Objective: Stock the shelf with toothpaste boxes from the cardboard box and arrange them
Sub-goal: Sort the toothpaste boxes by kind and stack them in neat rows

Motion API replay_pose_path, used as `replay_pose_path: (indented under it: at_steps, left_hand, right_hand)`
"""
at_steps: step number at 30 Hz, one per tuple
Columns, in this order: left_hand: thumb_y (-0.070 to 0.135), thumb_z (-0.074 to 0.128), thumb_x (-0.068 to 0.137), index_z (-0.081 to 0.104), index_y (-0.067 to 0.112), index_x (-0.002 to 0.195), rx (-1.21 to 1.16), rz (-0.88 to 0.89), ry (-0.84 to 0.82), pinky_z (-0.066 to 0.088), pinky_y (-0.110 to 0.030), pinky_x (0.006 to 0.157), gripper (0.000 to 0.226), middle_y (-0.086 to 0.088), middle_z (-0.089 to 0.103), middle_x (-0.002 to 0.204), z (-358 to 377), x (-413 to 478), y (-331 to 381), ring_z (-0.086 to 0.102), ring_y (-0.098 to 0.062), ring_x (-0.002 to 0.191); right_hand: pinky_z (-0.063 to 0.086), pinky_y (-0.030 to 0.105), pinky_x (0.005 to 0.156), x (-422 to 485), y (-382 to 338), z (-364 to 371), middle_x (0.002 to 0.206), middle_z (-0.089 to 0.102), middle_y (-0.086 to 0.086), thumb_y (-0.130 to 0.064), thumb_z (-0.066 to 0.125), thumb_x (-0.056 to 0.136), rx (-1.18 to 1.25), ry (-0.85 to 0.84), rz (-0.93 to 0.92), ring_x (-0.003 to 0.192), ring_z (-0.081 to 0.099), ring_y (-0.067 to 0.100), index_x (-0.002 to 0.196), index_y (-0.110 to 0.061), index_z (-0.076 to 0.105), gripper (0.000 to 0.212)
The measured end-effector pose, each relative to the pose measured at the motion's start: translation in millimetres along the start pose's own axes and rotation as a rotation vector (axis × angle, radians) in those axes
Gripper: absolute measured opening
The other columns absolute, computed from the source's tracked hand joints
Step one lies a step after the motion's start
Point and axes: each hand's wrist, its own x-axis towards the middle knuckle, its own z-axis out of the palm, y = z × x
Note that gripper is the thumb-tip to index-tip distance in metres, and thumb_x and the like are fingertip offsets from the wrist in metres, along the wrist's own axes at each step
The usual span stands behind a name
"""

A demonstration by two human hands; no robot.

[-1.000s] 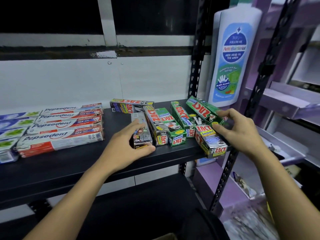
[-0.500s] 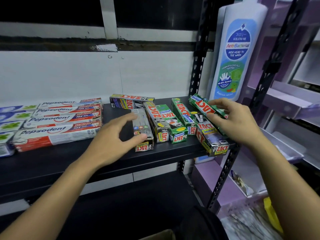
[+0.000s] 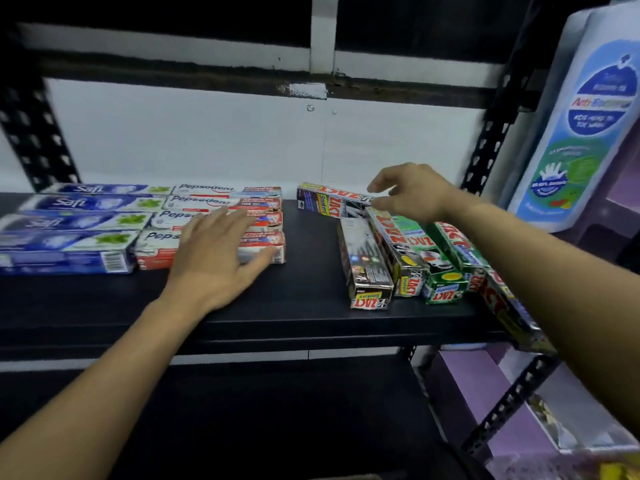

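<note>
On the black shelf (image 3: 301,306) lie several toothpaste boxes. Blue Safi boxes (image 3: 69,237) fill the far left, with white-and-red Pepsodent boxes (image 3: 221,199) beside them. My left hand (image 3: 214,258) hovers flat over the front Pepsodent boxes, fingers spread, holding nothing. On the right, a row of Zact boxes (image 3: 391,258) lies end-on to me, silver ones beside green ones (image 3: 436,265). One Zact box (image 3: 332,202) lies crosswise at the back. My right hand (image 3: 412,192) hangs open just above its right end. The cardboard box is out of view.
A perforated black upright (image 3: 485,157) bounds the shelf on the right, another (image 3: 31,133) on the left. A large white anti-bacterial wash bottle display (image 3: 585,126) stands past the right upright. Purple shelving (image 3: 519,393) sits lower right. A lower black shelf (image 3: 277,410) lies beneath.
My left hand left the silver Zact box and swung left over the Pepsodent boxes. My right hand let go of the green Zact box and moved back-left over the crosswise one. The view panned left.
</note>
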Motion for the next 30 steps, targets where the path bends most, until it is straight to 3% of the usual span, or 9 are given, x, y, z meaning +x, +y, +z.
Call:
replay_pose_path:
  at_steps: [5,10,15,20,25,27,30]
  left_hand:
    - [0.077,0.016,0.083,0.035,0.031,0.151,0.019,-0.033,-0.053,0.005,-0.04,0.122,0.084,0.008,0.027,0.161,3,2,2,0.017,-0.015,0.15]
    - [0.078,0.018,0.083,0.037,0.031,0.15,0.029,-0.037,-0.064,0.005,-0.037,0.121,0.083,0.01,0.03,0.159,3,2,3,0.02,-0.012,0.148]
    - [0.081,0.017,0.082,0.039,0.032,0.148,0.036,-0.044,-0.043,0.006,-0.034,0.119,0.085,0.011,0.031,0.158,6,5,3,0.021,-0.011,0.147]
    - [0.083,0.009,0.077,0.036,0.033,0.149,0.029,-0.044,-0.044,0.007,-0.035,0.121,0.092,0.014,0.029,0.159,6,5,4,0.019,-0.009,0.147]
    - [0.084,0.012,0.078,0.037,0.032,0.149,0.016,-0.049,-0.037,0.007,-0.035,0.121,0.091,0.014,0.029,0.158,6,4,3,0.02,-0.009,0.147]
    - [0.084,0.012,0.077,0.038,0.032,0.148,0.015,-0.051,-0.038,0.008,-0.034,0.121,0.092,0.014,0.03,0.158,6,4,4,0.02,-0.008,0.146]
    - [0.085,0.011,0.076,0.039,0.031,0.148,0.004,-0.055,-0.045,0.008,-0.035,0.121,0.094,0.014,0.031,0.158,5,4,5,0.02,-0.008,0.146]
  right_hand:
    - [0.047,0.032,0.093,56,-17,26,0.122,0.066,0.003,-0.033,0.065,0.091,-0.114,-0.047,-0.011,0.107,0.061,0.022,0.12,-0.017,0.065,0.033]
    - [0.049,0.039,0.093,104,-16,52,0.118,0.066,0.006,-0.037,0.071,0.083,-0.333,-0.149,0.011,0.106,0.058,0.027,0.115,-0.022,0.063,0.037]
    - [0.045,0.032,0.087,133,-6,55,0.105,0.061,-0.002,-0.034,0.076,0.082,-0.311,-0.176,0.014,0.093,0.051,0.019,0.114,-0.021,0.062,0.037]
    - [0.041,0.029,0.083,145,-1,48,0.114,0.066,0.001,-0.023,0.064,0.093,-0.218,-0.286,-0.003,0.096,0.057,0.019,0.117,-0.02,0.063,0.024]
    - [0.041,0.03,0.083,151,1,52,0.112,0.069,0.0,-0.014,0.052,0.097,-0.157,-0.323,0.014,0.095,0.059,0.016,0.116,-0.02,0.066,0.025]
    - [0.044,0.034,0.089,152,-2,55,0.111,0.069,-0.002,-0.027,0.057,0.096,-0.104,-0.335,0.037,0.097,0.059,0.017,0.117,-0.02,0.067,0.024]
    - [0.037,0.041,0.108,151,-7,57,0.13,0.057,-0.004,-0.05,0.069,0.085,-0.146,-0.409,0.057,0.121,0.053,0.023,0.136,-0.027,0.053,0.059]
